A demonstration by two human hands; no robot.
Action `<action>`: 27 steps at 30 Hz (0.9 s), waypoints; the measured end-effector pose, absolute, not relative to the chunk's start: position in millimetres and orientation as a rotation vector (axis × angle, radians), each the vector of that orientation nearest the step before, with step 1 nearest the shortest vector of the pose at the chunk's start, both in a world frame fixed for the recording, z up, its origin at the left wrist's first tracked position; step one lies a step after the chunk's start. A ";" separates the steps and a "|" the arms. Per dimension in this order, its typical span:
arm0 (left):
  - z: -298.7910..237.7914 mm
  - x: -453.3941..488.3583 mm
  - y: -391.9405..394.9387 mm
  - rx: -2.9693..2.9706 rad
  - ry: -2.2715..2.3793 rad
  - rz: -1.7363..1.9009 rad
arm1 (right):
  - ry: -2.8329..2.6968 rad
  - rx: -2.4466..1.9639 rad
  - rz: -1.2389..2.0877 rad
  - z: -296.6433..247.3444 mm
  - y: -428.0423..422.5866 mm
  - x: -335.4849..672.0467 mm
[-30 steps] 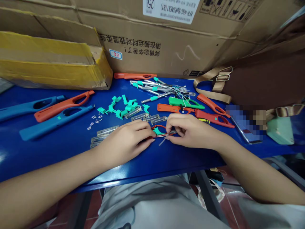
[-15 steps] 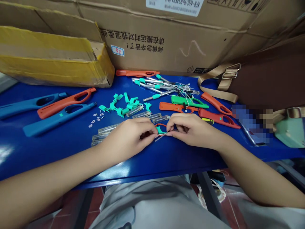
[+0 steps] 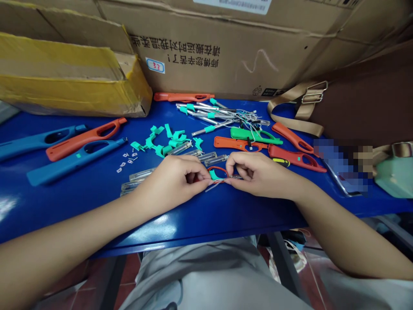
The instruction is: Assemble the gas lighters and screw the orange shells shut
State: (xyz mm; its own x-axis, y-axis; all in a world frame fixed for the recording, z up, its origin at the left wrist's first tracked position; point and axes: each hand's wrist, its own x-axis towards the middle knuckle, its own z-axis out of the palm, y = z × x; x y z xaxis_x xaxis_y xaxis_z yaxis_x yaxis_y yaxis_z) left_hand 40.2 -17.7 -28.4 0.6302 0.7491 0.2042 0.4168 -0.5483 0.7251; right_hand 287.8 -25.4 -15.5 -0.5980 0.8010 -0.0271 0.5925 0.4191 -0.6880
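Observation:
Between my two hands is an orange lighter casing [image 3: 217, 168], mostly hidden by my fingers; its looped handle shows, with a green trigger [image 3: 214, 175] inside the loop. Thumb and fingers of my left hand [image 3: 183, 176] pinch its left part. My right hand [image 3: 261, 175] pinches the other side, thumb against fingertips. A thin pale tube or wire [image 3: 213, 187] sticks out below, between the fingertips. Clear fuel tanks [image 3: 142, 174] lie beside and behind my left hand. Loose green triggers [image 3: 177, 138] are scattered just beyond them.
Blue casings [image 3: 77, 160] and an orange casing [image 3: 85, 140] lie left, near tiny white pieces [image 3: 122, 164]. Metal lighter tubes with wires [image 3: 213, 115] are piled behind. Green [image 3: 254, 136] and red [image 3: 297, 158] casings lie right. Cardboard boxes [image 3: 180, 26] and a strap [image 3: 290, 114] border the table.
The view has shifted slightly. The orange loop and green trigger show a little more openly between my fingertips. Both hands keep their pinch.

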 end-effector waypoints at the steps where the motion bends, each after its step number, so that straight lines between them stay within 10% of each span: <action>1: -28.8 40.6 -17.6 2.200 0.919 0.669 | -2.367 -1.205 0.979 -15.6 -25.5 287.9; 27: -29.0 40.8 -19.9 2.226 0.933 0.654 | -2.382 -1.134 0.882 -15.6 -29.7 284.8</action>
State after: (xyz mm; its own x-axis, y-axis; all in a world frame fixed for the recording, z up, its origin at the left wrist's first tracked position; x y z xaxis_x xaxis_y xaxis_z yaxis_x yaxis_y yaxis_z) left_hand 40.8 -19.9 -29.0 0.6262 0.7545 0.1964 0.4418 -0.5510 0.7080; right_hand 284.8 -29.7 -15.6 -0.6142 0.7875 0.0513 0.5640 0.4835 -0.6694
